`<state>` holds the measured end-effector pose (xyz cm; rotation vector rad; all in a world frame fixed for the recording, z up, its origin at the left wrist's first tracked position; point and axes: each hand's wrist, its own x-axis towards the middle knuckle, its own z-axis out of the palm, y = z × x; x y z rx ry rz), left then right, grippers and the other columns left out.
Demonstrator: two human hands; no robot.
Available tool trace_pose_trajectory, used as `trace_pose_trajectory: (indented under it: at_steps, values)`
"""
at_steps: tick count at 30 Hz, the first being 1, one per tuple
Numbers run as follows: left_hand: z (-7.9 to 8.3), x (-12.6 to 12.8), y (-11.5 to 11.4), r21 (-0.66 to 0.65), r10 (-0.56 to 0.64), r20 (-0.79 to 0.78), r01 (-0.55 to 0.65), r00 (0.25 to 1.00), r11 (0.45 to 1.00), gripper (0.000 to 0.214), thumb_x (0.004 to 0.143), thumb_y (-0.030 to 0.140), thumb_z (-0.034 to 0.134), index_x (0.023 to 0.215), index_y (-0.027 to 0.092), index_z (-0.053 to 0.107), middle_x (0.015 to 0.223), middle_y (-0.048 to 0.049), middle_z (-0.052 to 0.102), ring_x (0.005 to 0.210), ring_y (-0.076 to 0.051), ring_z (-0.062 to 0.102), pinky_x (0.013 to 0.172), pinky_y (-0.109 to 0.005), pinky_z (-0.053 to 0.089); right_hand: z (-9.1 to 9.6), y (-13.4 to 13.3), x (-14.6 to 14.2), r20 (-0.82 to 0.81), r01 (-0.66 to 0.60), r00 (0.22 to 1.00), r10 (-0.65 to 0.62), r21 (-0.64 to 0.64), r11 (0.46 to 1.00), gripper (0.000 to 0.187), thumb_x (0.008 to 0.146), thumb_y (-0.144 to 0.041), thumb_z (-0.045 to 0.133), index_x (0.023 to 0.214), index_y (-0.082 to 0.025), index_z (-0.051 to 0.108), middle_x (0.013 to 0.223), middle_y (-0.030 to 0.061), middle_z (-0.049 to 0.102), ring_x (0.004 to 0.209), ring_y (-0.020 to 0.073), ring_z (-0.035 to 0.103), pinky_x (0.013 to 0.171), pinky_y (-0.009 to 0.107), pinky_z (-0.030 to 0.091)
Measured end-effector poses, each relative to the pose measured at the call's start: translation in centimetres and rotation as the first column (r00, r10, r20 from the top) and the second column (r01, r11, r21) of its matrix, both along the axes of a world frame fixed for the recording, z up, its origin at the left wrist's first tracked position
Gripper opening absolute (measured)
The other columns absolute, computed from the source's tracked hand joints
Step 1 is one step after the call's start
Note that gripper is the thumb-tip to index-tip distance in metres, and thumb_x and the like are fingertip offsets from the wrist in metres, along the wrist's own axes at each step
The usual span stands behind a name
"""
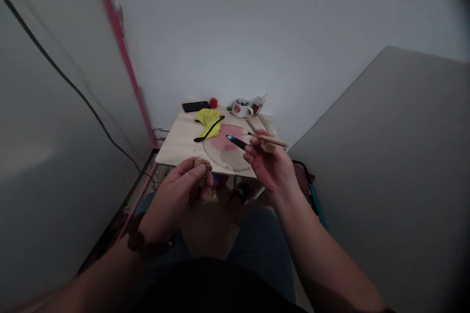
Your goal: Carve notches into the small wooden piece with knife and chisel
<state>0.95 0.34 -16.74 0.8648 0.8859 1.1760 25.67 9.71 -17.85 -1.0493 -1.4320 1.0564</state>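
My left hand [179, 186] is closed around a small brown carved piece [202, 162], pinched between thumb and fingers just short of the table's front edge. Much of the piece is hidden by the fingers. In my right hand [270, 164] is a thin brush [273, 141] with a light wooden handle, its dark tip pointing left over the table. Beside those fingers is a black tool with a blue band [237, 142]; whether it lies on the table or touches the hand I cannot tell. A round pinkish stain [231, 156] marks the wood below.
On the small wooden table [172, 144] lie a yellow cloth [208, 122] with black edging, a black phone [196, 106] and a red object [213, 102]. A white mug [241, 107] holding tools stands at the back. Grey panels [396, 156] flank both sides.
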Motion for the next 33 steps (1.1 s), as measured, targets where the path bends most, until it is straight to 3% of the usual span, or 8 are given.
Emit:
trace_pose_trajectory:
  at_steps: [1, 3, 5, 8, 13, 19, 28, 33]
  values:
    - [0.7, 0.5, -0.3, -0.001, -0.020, 0.033, 0.020, 0.999, 1.000, 0.026, 0.106, 0.044, 0.080, 0.097, 0.021, 0.073, 0.086, -0.0010, 0.073, 0.063, -0.012, 0.055, 0.060, -0.025, 0.042, 0.7, -2.7, 0.2, -0.220, -0.051, 0.974, 0.053, 0.018, 0.999, 0.035, 0.102, -0.050, 0.073, 0.132, -0.032, 0.068, 0.108, 0.0043, 0.080, 0.092, 0.0238, 0.077, 0.082, 0.040, 0.066]
    - [1.9, 1.7, -1.1, 0.000, -0.040, 0.056, 0.040, 0.998, 0.999, 0.024, 0.107, 0.046, 0.079, 0.102, 0.023, 0.072, 0.084, 0.0004, 0.073, 0.060, -0.013, 0.056, 0.058, -0.026, 0.042, 1.8, -7.6, 0.0, -0.394, -0.085, 0.913, 0.109, 0.078, 0.993, 0.042, 0.093, -0.056, 0.090, 0.123, -0.035, 0.069, 0.094, 0.0000, 0.074, 0.082, 0.0224, 0.070, 0.077, 0.038, 0.063]
    - [3.0, 2.9, -2.0, 0.019, -0.042, 0.039, 0.042, 0.998, 0.999, 0.023, 0.106, 0.046, 0.079, 0.106, 0.024, 0.073, 0.081, 0.0010, 0.071, 0.059, -0.013, 0.056, 0.056, -0.027, 0.041, 2.5, -11.4, -0.9, -0.434, 0.014, 0.899, 0.057, 0.159, 0.987, 0.045, 0.091, -0.069, 0.090, 0.109, -0.032, 0.073, 0.081, -0.0005, 0.068, 0.074, 0.0227, 0.065, 0.074, 0.040, 0.062]
    - [4.2, 4.5, -3.7, 0.067, -0.066, 0.013, 0.065, 0.998, 0.996, 0.021, 0.107, 0.043, 0.077, 0.101, 0.023, 0.074, 0.078, 0.0011, 0.069, 0.059, -0.013, 0.049, 0.055, -0.027, 0.038, 3.4, -14.3, -1.9, -0.418, 0.080, 0.908, -0.027, 0.110, 0.991, 0.035, 0.103, -0.064, 0.076, 0.101, -0.029, 0.076, 0.072, 0.0025, 0.069, 0.072, 0.0251, 0.067, 0.073, 0.042, 0.061]
    - [6.0, 5.9, -6.0, 0.095, -0.201, 0.096, 0.193, 0.975, 0.977, 0.037, 0.110, 0.049, 0.074, 0.084, 0.023, 0.066, 0.071, 0.0019, 0.061, 0.057, -0.012, 0.041, 0.053, -0.027, 0.033, 5.3, -16.6, -1.9, -0.404, -0.007, 0.914, 0.049, 0.106, 0.994, 0.022, 0.107, -0.055, 0.070, 0.113, -0.034, 0.070, 0.079, 0.0014, 0.076, 0.077, 0.0278, 0.075, 0.077, 0.047, 0.065]
    - [8.1, 6.0, -7.6, 0.135, -0.177, 0.108, 0.162, 0.978, 0.978, 0.031, 0.101, 0.042, 0.080, 0.082, 0.023, 0.067, 0.066, 0.0020, 0.060, 0.059, -0.013, 0.042, 0.057, -0.027, 0.034, 6.2, -18.9, -1.4, -0.426, -0.044, 0.894, 0.136, 0.220, 0.975, 0.020, 0.109, -0.050, 0.075, 0.115, -0.032, 0.082, 0.092, 0.0060, 0.086, 0.088, 0.0297, 0.082, 0.084, 0.049, 0.068]
    - [7.6, 5.8, -9.2, 0.127, -0.181, 0.146, 0.163, 0.973, 0.978, 0.043, 0.107, 0.044, 0.078, 0.075, 0.023, 0.060, 0.059, 0.0038, 0.051, 0.055, -0.012, 0.041, 0.051, -0.024, 0.034, 5.8, -19.9, -1.1, -0.394, -0.013, 0.913, 0.102, 0.221, 0.975, 0.017, 0.109, -0.041, 0.079, 0.119, -0.033, 0.090, 0.091, 0.0056, 0.089, 0.088, 0.0280, 0.084, 0.084, 0.048, 0.069]
    - [7.1, 5.5, -9.3, 0.135, -0.156, 0.134, 0.138, 0.979, 0.981, 0.031, 0.106, 0.041, 0.081, 0.084, 0.021, 0.070, 0.068, 0.0017, 0.063, 0.057, -0.011, 0.046, 0.054, -0.022, 0.038, 6.3, -20.4, -1.0, -0.339, 0.074, 0.941, 0.018, 0.257, 0.964, 0.022, 0.108, -0.045, 0.081, 0.121, -0.033, 0.094, 0.102, 0.0076, 0.093, 0.095, 0.0290, 0.089, 0.087, 0.045, 0.073]
